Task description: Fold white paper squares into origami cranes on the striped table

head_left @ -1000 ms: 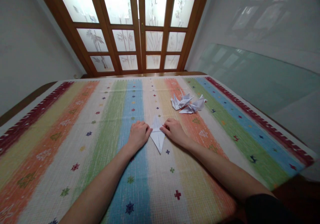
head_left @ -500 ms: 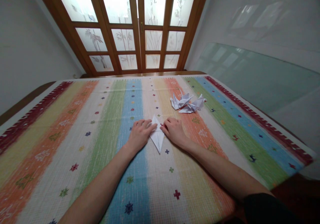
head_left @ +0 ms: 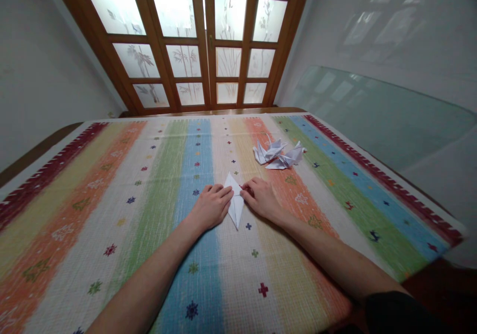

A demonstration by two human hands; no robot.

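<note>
A white folded paper [head_left: 235, 209], shaped like a long narrow diamond, lies on the striped tablecloth between my hands. My left hand [head_left: 213, 206] is closed on its left edge, with the fingers bunched together over the paper's side. At the opposite edge my right hand [head_left: 261, 197] pinches the paper's right corner between thumb and forefinger. The top and bottom points of the diamond stay uncovered. A faint crease runs down its lower half. Parts of both side edges are hidden under my fingers.
Several folded paper cranes [head_left: 279, 154] sit together beyond my right hand. A striped tablecloth [head_left: 149, 214] with small printed figures covers the table. Wooden doors with glass panes [head_left: 206, 75] stand past the far edge, and a glass panel [head_left: 372, 110] leans along the right wall.
My left hand has shifted slightly down and its thumb has drawn in from across the paper. The right hand has moved a touch, staying at the right corner.
</note>
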